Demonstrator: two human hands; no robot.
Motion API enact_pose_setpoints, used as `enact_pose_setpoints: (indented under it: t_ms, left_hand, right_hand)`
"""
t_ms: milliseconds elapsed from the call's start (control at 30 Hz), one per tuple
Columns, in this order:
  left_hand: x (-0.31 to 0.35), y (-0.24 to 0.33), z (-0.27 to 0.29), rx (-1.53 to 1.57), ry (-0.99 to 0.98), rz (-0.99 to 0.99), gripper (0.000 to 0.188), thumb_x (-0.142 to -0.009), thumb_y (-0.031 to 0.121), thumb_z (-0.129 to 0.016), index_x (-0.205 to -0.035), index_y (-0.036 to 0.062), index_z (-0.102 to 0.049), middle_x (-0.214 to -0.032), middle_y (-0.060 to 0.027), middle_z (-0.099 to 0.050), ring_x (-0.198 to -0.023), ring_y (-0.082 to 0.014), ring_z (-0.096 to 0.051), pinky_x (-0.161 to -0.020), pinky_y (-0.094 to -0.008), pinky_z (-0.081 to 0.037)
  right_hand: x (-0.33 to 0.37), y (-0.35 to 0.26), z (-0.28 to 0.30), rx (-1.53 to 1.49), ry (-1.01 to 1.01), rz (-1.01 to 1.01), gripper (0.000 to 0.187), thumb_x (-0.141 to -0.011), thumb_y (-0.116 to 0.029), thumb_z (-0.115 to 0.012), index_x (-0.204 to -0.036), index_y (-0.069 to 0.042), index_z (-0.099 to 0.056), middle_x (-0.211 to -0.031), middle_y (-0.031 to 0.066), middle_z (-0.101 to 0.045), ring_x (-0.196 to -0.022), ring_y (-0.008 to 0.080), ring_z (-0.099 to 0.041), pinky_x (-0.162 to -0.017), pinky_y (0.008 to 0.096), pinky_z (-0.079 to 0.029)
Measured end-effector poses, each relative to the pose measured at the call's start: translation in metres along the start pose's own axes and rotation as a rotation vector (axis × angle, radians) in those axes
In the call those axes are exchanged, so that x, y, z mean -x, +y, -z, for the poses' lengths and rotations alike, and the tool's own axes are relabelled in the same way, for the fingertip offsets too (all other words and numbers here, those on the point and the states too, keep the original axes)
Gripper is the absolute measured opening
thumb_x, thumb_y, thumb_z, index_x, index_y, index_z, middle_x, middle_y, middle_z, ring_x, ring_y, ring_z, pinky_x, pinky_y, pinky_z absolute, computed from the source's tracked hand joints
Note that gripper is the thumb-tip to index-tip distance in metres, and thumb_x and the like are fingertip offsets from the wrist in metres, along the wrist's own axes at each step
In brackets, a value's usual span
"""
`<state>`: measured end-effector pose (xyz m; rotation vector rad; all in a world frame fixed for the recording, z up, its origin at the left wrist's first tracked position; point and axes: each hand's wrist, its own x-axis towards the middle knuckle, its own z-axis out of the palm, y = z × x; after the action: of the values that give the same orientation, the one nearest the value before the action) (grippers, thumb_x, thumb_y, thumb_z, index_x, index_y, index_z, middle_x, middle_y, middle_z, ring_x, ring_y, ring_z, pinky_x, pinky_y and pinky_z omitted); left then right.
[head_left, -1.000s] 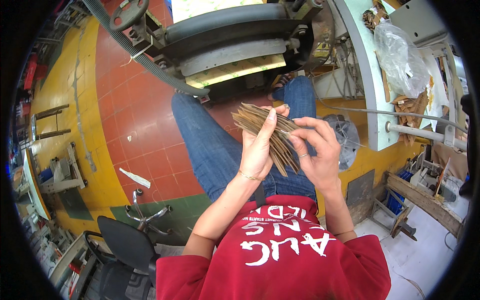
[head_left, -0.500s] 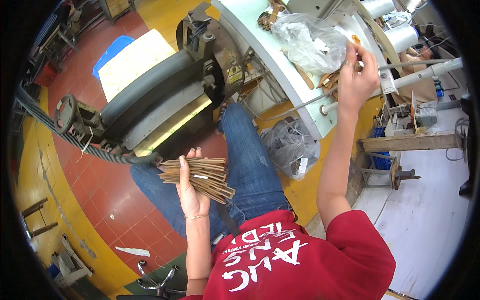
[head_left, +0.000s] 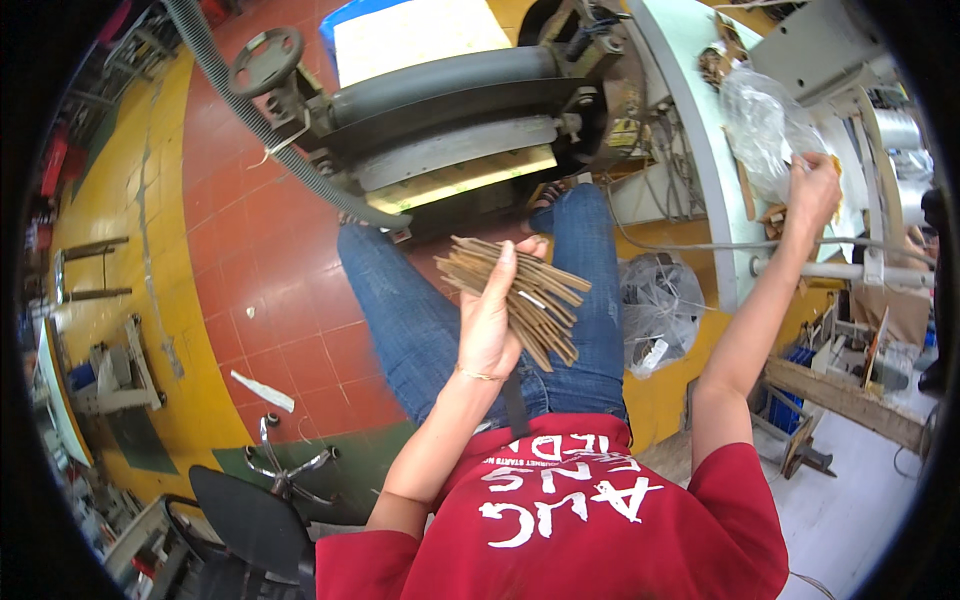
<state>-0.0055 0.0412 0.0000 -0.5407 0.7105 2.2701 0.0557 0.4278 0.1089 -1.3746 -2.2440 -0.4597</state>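
Observation:
My left hand [head_left: 492, 325] holds a fanned stack of thin brown strips [head_left: 530, 290] above my lap, over blue jeans [head_left: 430, 330]. My right hand [head_left: 812, 188] is stretched out to the right and rests on a clear plastic bag [head_left: 765, 125] lying on the pale green worktable [head_left: 690, 150]. Its fingers are curled at the bag; whether they grip anything is hard to tell.
A roller machine [head_left: 450, 110] with a handwheel [head_left: 265, 60] and a ribbed hose [head_left: 250, 110] stands in front of my knees. Another plastic bag [head_left: 660, 305] hangs beside my right leg. A black chair [head_left: 250, 515] stands lower left on the red tile floor [head_left: 270, 280].
My right hand left the stack and reached out to the bag on the table. My left hand keeps the strips. The view has swung back toward the machine.

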Motion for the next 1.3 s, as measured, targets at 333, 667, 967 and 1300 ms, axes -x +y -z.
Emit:
enact_pose_setpoints:
  t_ms: [333, 667, 967, 1300]
  left_hand:
    - [-0.008, -0.01, -0.009, -0.002, 0.035, -0.091, 0.017, -0.091, 0.015, -0.06, -0.103, 0.0033, -0.057, -0.104, -0.0097, -0.063, -0.102, -0.0177, -0.059, -0.091, -0.0326, -0.05]
    - [-0.006, -0.016, -0.006, -0.031, 0.015, -0.102, 0.021, -0.091, 0.018, -0.06, -0.106, 0.0037, -0.055, -0.105, -0.0095, -0.062, -0.1, -0.0169, -0.059, -0.086, -0.0319, -0.051]
    - [-0.002, 0.001, 0.012, -0.099, -0.102, 0.078, 0.028, -0.092, 0.016, -0.058, -0.116, 0.0059, -0.046, -0.107, -0.0121, -0.06, -0.101, -0.0234, -0.06, -0.089, -0.0401, -0.051]
    - [0.047, 0.003, 0.043, -0.206, -0.498, 0.547, 0.034, -0.088, 0.004, -0.057, -0.12, 0.0036, -0.045, -0.112, -0.018, -0.06, -0.104, -0.0271, -0.06, -0.09, -0.0389, -0.05]
  right_hand:
    - [0.154, -0.091, 0.076, -1.077, -0.567, 0.732, 0.023, -0.073, -0.014, -0.076, -0.091, -0.006, -0.066, -0.092, 0.0039, -0.062, -0.078, 0.0136, -0.059, -0.067, 0.0257, -0.047]
    - [0.217, -0.12, 0.082, -1.031, -0.706, 0.733, 0.014, -0.072, -0.009, -0.073, -0.082, -0.003, -0.064, -0.083, 0.0083, -0.06, -0.078, 0.0229, -0.057, -0.069, 0.0317, -0.046]
    - [0.087, -0.061, 0.078, -0.991, 0.043, 0.228, 0.009, -0.082, -0.008, -0.066, -0.084, 0.0, -0.065, -0.076, 0.0035, -0.064, -0.072, 0.0103, -0.056, -0.065, 0.0248, -0.044]
    - [-0.031, -0.011, 0.018, 0.036, -0.093, -0.062, 0.06, -0.071, -0.055, -0.07, -0.112, -0.012, -0.065, -0.094, 0.0118, -0.069, -0.093, 0.0289, -0.064, -0.081, 0.0414, -0.049]
